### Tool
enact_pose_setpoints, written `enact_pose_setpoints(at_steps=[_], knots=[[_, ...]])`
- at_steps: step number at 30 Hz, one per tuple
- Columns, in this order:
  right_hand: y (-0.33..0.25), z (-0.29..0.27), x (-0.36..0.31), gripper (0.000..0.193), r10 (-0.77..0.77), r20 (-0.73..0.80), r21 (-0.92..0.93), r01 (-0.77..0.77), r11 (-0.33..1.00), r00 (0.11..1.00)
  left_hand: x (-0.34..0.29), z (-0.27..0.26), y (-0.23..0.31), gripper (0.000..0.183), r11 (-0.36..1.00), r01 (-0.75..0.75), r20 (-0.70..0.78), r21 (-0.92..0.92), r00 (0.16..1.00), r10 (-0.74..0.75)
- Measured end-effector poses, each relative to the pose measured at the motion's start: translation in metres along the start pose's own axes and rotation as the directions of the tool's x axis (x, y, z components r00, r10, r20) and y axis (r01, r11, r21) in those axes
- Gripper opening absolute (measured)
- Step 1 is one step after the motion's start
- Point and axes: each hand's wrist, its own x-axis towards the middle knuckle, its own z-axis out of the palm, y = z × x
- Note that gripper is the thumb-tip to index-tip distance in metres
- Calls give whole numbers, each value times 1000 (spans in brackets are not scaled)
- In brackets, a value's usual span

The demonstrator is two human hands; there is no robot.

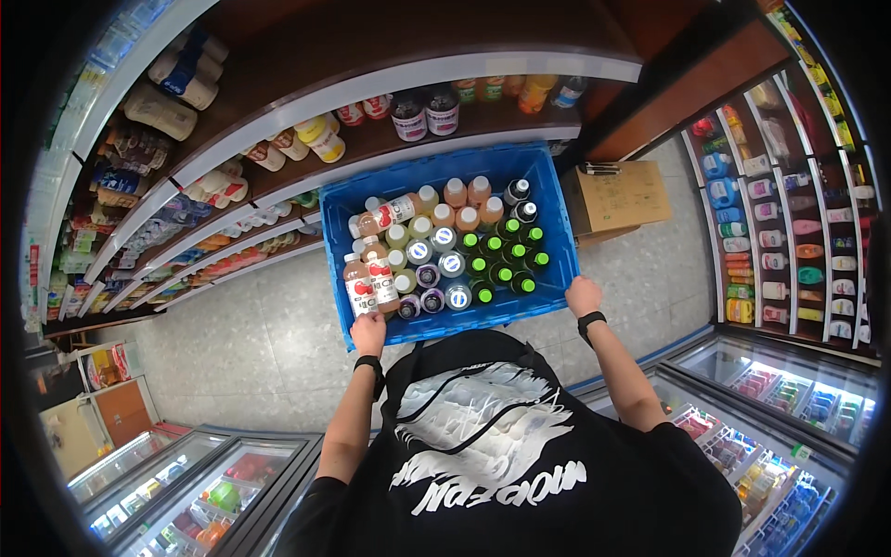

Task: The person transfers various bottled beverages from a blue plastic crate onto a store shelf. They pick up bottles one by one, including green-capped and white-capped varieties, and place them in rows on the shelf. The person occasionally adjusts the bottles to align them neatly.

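A blue plastic crate (553, 209) full of drink bottles is held in front of my body. My left hand (368, 332) is closed on its near left corner, and my right hand (584, 295) is closed on the near right corner. Inside, dark bottles with green caps (502, 275) stand on the right. Pale-capped bottles (419, 226) fill the middle, beside a few with blue-and-white tops (451, 264) and some with purple tops (428, 276). Along the left side lie pinkish bottles with white-and-red labels (359, 286). Both wrists wear black bands.
A dark wooden shelf (557, 125) with bottles runs just beyond the crate. A cardboard box (624, 197) stands right of it. Glass-doored coolers (200, 492) flank me at lower left and right. Stocked racks (770, 213) stand at far right; grey tiled floor (251, 343) shows between.
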Motion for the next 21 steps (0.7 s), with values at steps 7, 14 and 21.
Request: enact_pose_setpoints(at_steps=[7,14,21], knots=[[6,14,13,16,-24,12,-11,24,1000,1000,-1,-13,14,22,998,40,22,-42,999,-40],[5,17,20,18,-72,51,2,72,997,996,9,-7,-9,24,926,69,209,-372,978,11],[6,19,19,20,71,109,-84,-62,995,991,67,-128,48,21,844,-168,189,-509,935,300]])
